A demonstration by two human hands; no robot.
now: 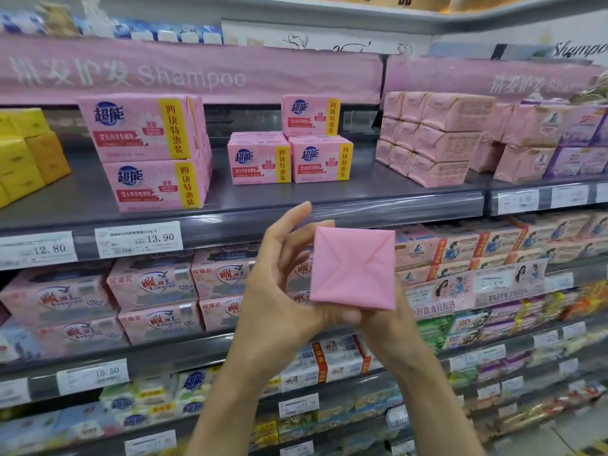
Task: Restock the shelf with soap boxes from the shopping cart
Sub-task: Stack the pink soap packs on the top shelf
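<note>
1 soap box [353, 268]: pink, plain folded end toward cam, held up in front of the shelf's front rail.
L hand [283, 284]: fingers spread; index up, free of box; others at box's left edge, thumb under its lower edge.
R hand [378, 327]: below/behind box; fingers hidden, can't tell.
Shelf [362, 195]: grey, behind box.
Left stack [154, 153]: 2 pink printed boxes.
Mid group [289, 149]: 3 smaller-looking ones, 1 on top.
Wrapped packs [427, 136]: plain pink, stacked at right.
Yellow boxes [23, 153]: far left.
Price tag [138, 238]: 13.90, on rail.
Banner [190, 74]: pink, "Shampoo", above.
</note>
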